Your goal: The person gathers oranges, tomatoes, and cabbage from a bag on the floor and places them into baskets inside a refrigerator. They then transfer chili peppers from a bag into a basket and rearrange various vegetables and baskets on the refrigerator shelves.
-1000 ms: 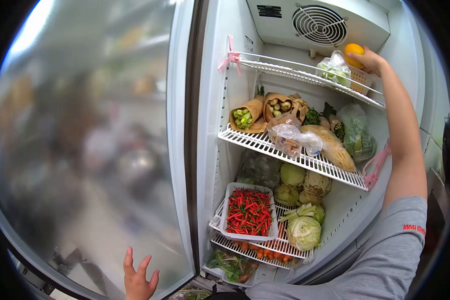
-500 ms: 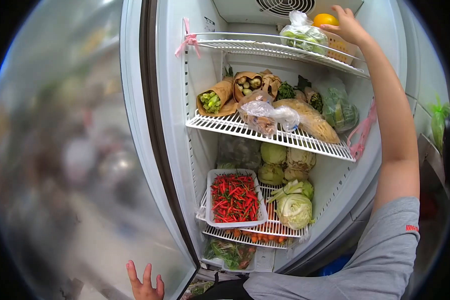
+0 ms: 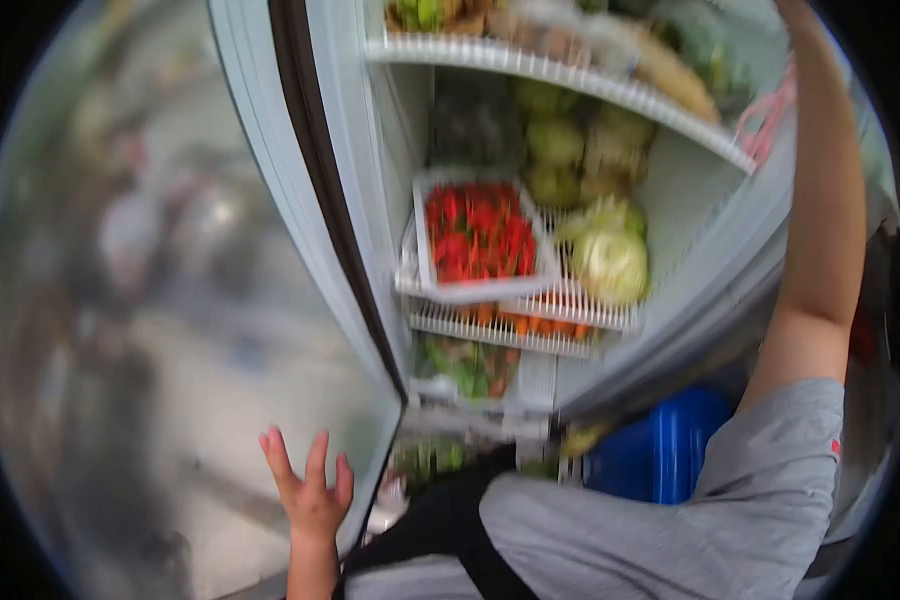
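My left hand is raised at the lower left, in front of the glass fridge door, its fingers spread and holding nothing. My right arm stretches up along the fridge's right side, and the right hand is cut off above the frame. Inside the fridge, a white tray of red chillies rests on a lower rack. Beside it lies a pale green cabbage, with more round vegetables behind.
Above, a white wire shelf carries bagged produce. Carrots lie under the chilli tray, and leafy greens sit at the fridge bottom. A blue container stands on the floor to the right.
The view has tilted down, so the top shelf and my right hand have left the frame. More of my left hand and the blue container now show.
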The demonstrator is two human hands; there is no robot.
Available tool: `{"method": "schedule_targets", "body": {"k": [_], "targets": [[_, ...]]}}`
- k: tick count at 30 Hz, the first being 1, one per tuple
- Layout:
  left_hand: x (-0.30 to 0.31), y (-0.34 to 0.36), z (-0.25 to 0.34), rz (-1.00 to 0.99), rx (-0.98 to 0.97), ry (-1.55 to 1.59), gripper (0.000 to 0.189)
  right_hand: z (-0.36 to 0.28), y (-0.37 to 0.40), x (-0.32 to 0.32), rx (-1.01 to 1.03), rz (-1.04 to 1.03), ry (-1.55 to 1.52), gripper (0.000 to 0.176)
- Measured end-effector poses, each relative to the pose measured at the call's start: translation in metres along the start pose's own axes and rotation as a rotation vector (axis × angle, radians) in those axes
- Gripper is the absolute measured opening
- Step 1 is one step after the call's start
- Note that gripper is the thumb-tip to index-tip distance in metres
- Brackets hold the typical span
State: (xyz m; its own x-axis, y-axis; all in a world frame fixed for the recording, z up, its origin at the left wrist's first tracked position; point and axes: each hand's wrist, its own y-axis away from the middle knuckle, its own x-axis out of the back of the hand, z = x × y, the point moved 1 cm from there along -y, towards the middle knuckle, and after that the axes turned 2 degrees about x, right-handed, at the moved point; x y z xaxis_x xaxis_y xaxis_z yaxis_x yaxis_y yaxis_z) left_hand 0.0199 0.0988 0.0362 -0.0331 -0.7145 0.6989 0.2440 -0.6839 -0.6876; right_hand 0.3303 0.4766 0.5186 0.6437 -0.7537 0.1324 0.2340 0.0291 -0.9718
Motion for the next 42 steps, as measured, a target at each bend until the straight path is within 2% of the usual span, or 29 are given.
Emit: {"method": "schedule_targets", "body": {"k": [1, 2, 4, 7, 8, 9, 10, 13, 14, 16, 19, 20, 21, 22, 24, 25, 27, 29, 31, 32, 34, 35, 36, 37, 38, 39, 40, 41, 42], "targets": [[-0.001, 0.000, 0.001, -0.012, 0.002, 0.010, 0.048, -0.057, 0.052, 0.008, 0.284, 0.205, -0.120, 0.031], [-0.002, -0.001, 0.001, -0.082, 0.017, 0.013, 0.048, -0.075, 0.089, 0.011, 0.536, 0.157, -0.282, 0.035], [0.001, -0.003, 0.000, -0.032, -0.091, -0.011, 0.048, -0.137, 0.188, 0.045, 0.267, -0.260, -0.479, 0.037], [0.007, -0.005, 0.001, -0.055, -0.115, -0.046, 0.046, -0.215, 0.353, 0.041, -0.176, -1.195, -1.003, 0.045], [0.006, -0.005, -0.002, -0.057, -0.141, -0.054, 0.041, -0.229, 0.426, 0.033, -0.458, -1.513, -1.046, 0.046], [0.007, 0.000, -0.007, -0.074, -0.133, -0.059, 0.041, -0.236, 0.485, 0.024, -0.488, -1.786, -0.984, 0.051], [0.009, 0.007, -0.012, -0.080, -0.194, -0.010, 0.038, -0.242, 0.562, 0.021, -0.575, -1.854, -0.990, 0.052], [-0.009, 0.020, -0.015, -0.056, -0.283, 0.118, 0.031, -0.261, 0.695, 0.006, -1.026, -1.639, -0.943, 0.041], [-0.024, 0.022, -0.013, -0.182, -0.282, 0.255, 0.030, -0.264, 0.717, -0.004, -1.027, -1.648, -0.950, 0.041], [-0.061, 0.025, -0.002, -0.406, -0.236, 0.440, 0.029, -0.264, 0.745, -0.035, -0.957, -1.364, -0.675, 0.038], [-0.132, 0.050, 0.015, -0.685, -0.079, 0.592, 0.027, -0.265, 0.762, -0.099, -1.043, -1.304, -0.650, 0.044], [-0.158, 0.067, 0.018, -0.687, -0.071, 0.588, 0.027, -0.266, 0.759, -0.117, -0.844, -1.136, -0.411, 0.049], [-0.186, 0.086, 0.019, -0.828, 0.181, 0.748, 0.025, -0.266, 0.758, -0.130, -0.643, -0.957, -0.185, 0.053], [-0.212, 0.104, 0.020, -0.958, 0.440, 0.903, 0.025, -0.263, 0.759, -0.140, -0.642, -0.959, -0.194, 0.053], [-0.257, 0.132, 0.022, -1.061, 0.609, 0.894, 0.023, -0.254, 0.763, -0.159, -0.407, -1.328, -0.067, 0.060], [-0.277, 0.144, 0.022, -1.164, 0.772, 0.884, 0.022, -0.243, 0.790, -0.174, -0.325, -1.282, -0.047, 0.050], [-0.314, 0.155, 0.021, -1.214, 0.862, 0.926, 0.023, -0.220, 0.810, -0.201, -0.574, -1.136, -0.200, 0.037], [-0.351, 0.174, 0.018, -1.275, 0.967, 0.976, 0.024, -0.214, 0.770, -0.180, -0.520, -1.128, -0.272, 0.026], [-0.388, 0.186, 0.014, -1.207, 1.383, 1.160, 0.037, -0.211, 0.761, -0.163, -0.727, -0.892, -0.466, 0.025], [-0.398, 0.180, 0.015, -1.210, 1.389, 1.168, 0.037, -0.208, 0.771, -0.149, -0.985, -0.900, -0.566, 0.024], [-0.416, 0.170, 0.022, -1.028, 1.699, 1.252, 0.052, -0.206, 0.783, -0.129, -0.996, -0.843, -0.472, 0.024], [-0.423, 0.169, 0.026, -1.019, 1.702, 1.265, 0.052, -0.203, 0.775, -0.126, -1.015, -0.771, -0.385, 0.024], [-0.429, 0.168, 0.033, -1.016, 1.831, 1.415, 0.056, -0.208, 0.769, -0.129, -1.181, -0.702, -0.510, 0.023], [-0.437, 0.162, 0.040, -1.012, 1.944, 1.573, 0.060, -0.210, 0.768, -0.135, -1.273, -0.803, -0.543, 0.023], [-0.451, 0.167, 0.050, -0.868, 1.939, 1.683, 0.072, -0.208, 0.827, -0.152, -1.112, -0.760, -0.562, 0.022], [-0.479, 0.189, 0.051, -0.810, 2.018, 1.703, 0.063, -0.216, 0.777, -0.149, -1.109, -1.078, -0.433, 0.023], [-0.501, 0.198, 0.049, -0.764, 2.067, 1.737, 0.054, -0.219, 0.788, -0.161, -0.928, -1.379, -0.406, 0.023], [-0.486, 0.173, 0.052, -0.788, 1.947, 1.819, 0.045, -0.222, 0.816, -0.168, -0.780, -1.451, -0.531, 0.031], [-0.493, 0.167, 0.050, -0.840, 1.916, 1.689, 0.042, -0.231, 0.744, -0.157, -0.680, -1.501, -0.440, 0.047]]}}
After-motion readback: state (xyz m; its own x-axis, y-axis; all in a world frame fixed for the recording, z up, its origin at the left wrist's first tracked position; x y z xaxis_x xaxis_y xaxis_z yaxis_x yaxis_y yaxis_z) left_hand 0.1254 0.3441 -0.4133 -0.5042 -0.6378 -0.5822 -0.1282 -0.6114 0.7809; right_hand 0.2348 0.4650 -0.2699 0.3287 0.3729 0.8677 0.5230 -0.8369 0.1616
